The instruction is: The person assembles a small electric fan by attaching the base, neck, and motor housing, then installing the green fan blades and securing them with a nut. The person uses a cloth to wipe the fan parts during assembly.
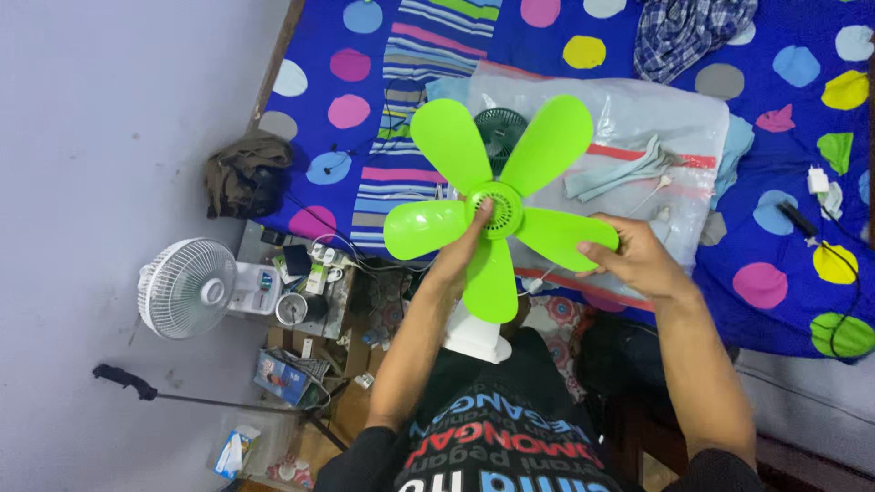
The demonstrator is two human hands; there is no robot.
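Note:
I hold up a bright green five-bladed fan propeller [497, 202] in front of me, over the edge of a bed. My left hand [467, 246] grips it from behind at the round hub, thumb on the hub's face. My right hand [633, 257] pinches the tip of the right-pointing blade. Behind the blades, a dark green fan grille [500, 128] lies on a clear plastic bag [638, 118] on the bed. A white fan body [476, 333] rests on my lap below the propeller.
The bed has a blue cover with coloured dots [775, 273]. On it lie a plaid cloth [688, 32], a light blue cloth [620, 169] and a charger with cable [820, 187]. A small white fan [187, 287] stands on a cluttered low table at the left.

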